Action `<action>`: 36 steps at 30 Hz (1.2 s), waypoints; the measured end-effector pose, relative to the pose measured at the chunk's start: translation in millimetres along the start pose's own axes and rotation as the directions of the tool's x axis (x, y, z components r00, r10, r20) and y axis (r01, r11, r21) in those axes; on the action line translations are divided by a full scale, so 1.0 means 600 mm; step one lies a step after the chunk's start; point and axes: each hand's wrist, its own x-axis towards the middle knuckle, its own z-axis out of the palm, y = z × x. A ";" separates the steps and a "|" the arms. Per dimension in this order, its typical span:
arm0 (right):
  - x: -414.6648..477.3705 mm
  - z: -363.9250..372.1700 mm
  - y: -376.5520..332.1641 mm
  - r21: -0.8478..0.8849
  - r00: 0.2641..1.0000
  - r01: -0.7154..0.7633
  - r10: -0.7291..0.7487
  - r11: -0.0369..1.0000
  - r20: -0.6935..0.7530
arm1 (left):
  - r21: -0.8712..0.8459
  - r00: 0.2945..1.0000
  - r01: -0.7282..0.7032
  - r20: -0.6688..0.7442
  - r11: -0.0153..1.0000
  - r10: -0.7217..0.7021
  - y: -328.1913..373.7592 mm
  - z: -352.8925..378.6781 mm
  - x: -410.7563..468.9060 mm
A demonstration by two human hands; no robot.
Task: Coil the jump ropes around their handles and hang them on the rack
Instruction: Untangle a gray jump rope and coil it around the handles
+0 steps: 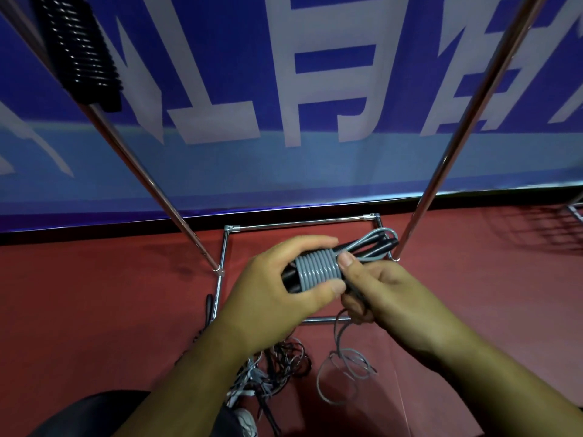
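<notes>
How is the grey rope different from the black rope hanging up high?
The left hand and right hand hold the grey rope; the black rope hangs by a rack pole. The grey rope trails a loose tail downward; the black rope shows none. Their colours differ, grey rope against black rope. Both are wound in tight coils.

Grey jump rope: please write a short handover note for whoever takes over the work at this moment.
Left hand grips the black handles with the grey coil around them.
Right hand pinches the loose grey tail beside the coil.
Done: several turns wound; one black coiled rope hangs on the rack.
Left: wind the tail up from the floor, hang the bundle, then do the tangled ropes on the floor.
</notes>
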 end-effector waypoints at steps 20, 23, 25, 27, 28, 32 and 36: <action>0.003 -0.005 -0.006 0.156 0.990 -0.048 0.026 0.987 0.140 | -0.411 0.980 0.183 -0.001 0.893 -0.201 -0.006 -0.012 0.008; -0.001 -0.007 -0.013 0.059 0.990 0.009 -0.017 0.998 0.141 | -0.525 0.975 0.196 0.013 0.828 -0.223 -0.004 -0.014 0.011; -0.001 -0.007 -0.015 -0.037 0.992 0.060 -0.055 0.998 0.113 | -0.554 0.976 0.195 0.028 0.809 -0.216 -0.001 -0.014 0.010; 0.002 -0.007 -0.012 -0.205 0.993 0.111 -0.100 0.973 0.061 | -0.555 0.976 0.196 0.034 0.808 -0.213 0.001 -0.012 0.008; 0.002 -0.007 -0.010 -0.281 0.992 0.122 -0.113 0.952 0.046 | -0.550 0.976 0.197 0.034 0.811 -0.214 0.001 -0.010 0.007; 0.003 -0.009 -0.011 -0.336 0.996 0.088 -0.088 0.938 0.018 | -0.424 0.985 0.165 0.031 0.890 -0.168 0.004 -0.007 0.004; 0.004 -0.008 -0.013 -0.181 0.997 -0.070 0.066 0.981 -0.027 | -0.296 0.992 0.128 0.021 0.947 -0.128 0.007 -0.007 0.004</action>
